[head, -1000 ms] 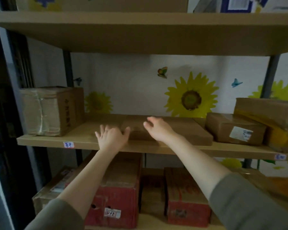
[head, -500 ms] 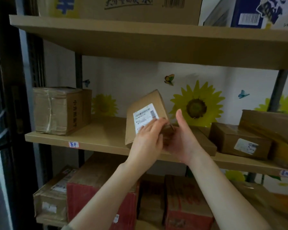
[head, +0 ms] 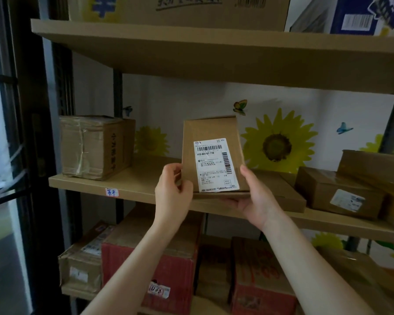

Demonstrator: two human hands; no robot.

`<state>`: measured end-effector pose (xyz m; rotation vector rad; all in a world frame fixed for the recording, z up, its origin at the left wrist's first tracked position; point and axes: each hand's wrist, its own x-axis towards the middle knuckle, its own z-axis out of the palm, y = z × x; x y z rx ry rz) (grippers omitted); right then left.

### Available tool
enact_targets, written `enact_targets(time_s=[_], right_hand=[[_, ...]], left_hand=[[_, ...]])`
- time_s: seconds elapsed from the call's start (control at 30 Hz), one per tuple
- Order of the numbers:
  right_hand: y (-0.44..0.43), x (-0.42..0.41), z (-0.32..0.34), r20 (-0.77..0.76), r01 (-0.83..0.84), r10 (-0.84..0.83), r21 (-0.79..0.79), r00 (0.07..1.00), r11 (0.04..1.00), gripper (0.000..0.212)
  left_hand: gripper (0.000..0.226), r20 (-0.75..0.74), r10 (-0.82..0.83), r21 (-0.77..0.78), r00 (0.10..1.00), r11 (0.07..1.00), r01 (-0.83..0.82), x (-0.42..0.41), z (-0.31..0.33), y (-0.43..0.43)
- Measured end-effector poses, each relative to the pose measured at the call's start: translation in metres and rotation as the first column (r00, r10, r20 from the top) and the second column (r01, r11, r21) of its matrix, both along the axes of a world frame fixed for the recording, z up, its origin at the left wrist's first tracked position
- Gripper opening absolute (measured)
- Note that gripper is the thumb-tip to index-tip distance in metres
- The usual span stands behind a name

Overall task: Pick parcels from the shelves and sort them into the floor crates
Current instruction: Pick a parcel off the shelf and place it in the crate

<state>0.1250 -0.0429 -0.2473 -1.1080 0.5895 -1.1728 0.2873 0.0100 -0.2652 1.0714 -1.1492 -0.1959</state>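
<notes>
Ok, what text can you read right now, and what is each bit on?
"413-801-67-710": white label on the held parcel; its other print is too small.
Blue handwriting on the shelf tag: not legible.
Side print on the left box, sticker on the red box, top-shelf box print: blurred.

Head cam, fwd, close to shelves (head: 132, 187)
</notes>
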Motion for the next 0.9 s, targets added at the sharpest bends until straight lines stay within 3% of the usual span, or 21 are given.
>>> enact_targets(time_s=[0.17, 0.23, 0.3, 0.37, 0.6, 0.67, 0.7, 0.77, 0.83, 0.9], right_hand=[[-0.004, 0.007, 0.007, -0.04, 0.029, -0.027, 0.062, 0.999, 0.998, 0.028], [-0.011, 0.017, 0.012, -0.221, 0.195, -0.189, 0.004, 0.957, 0.981, 0.04], [-0.021, 0.027, 0.017, -0.509, 0.351, -0.453, -0.287, 0.732, 0.891, 0.05], [-0.025, 0.035, 0.021, -0.628, 0.311, -0.555, -0.463, 0.546, 0.83, 0.045], [-0.043, 0.05, 0.015, -0.829, 0.128, -0.506, -0.489, 0.238, 0.863, 0.023], [-0.043, 0.053, 0.012, -0.827, 0.096, -0.527, -0.518, 0.198, 0.85, 0.019], [-0.043, 0.052, 0.014, -0.805, 0.08, -0.557, -0.553, 0.204, 0.829, 0.02], [-0.042, 0.037, 0.021, -0.692, 0.1, -0.676, -0.676, 0.253, 0.73, 0.024], [-0.043, 0.008, 0.028, -0.541, 0.165, -0.804, -0.794, 0.247, 0.585, 0.025], [-0.046, -0.029, 0.027, -0.515, 0.17, -0.84, -0.824, 0.174, 0.54, 0.027]], left_hand=[[0.034, -0.041, -0.031, 0.181, 0.999, 0.983, 0.038, 0.011, 0.008, -0.017], [0.034, -0.024, 0.004, 0.247, 1.0, 0.969, 0.002, 0.018, 0.016, -0.029], [0.034, 0.003, 0.051, 0.281, 0.999, 0.958, -0.05, 0.027, 0.022, -0.042], [0.034, 0.073, 0.08, 0.331, 0.994, 0.938, -0.1, 0.034, 0.025, -0.054], [0.028, 0.282, 0.062, 0.467, 0.958, 0.863, -0.193, 0.048, 0.014, -0.078], [0.025, 0.335, 0.064, 0.462, 0.94, 0.858, -0.223, 0.045, 0.014, -0.074], [0.024, 0.386, 0.088, 0.439, 0.918, 0.858, -0.267, 0.041, 0.014, -0.07], [0.027, 0.493, 0.21, 0.251, 0.844, 0.895, -0.369, 0.032, 0.014, -0.062], [0.029, 0.49, 0.261, -0.029, 0.832, 0.958, -0.284, 0.012, 0.016, -0.05], [0.026, 0.524, 0.171, -0.129, 0.834, 0.984, -0.12, -0.02, 0.018, -0.043]])
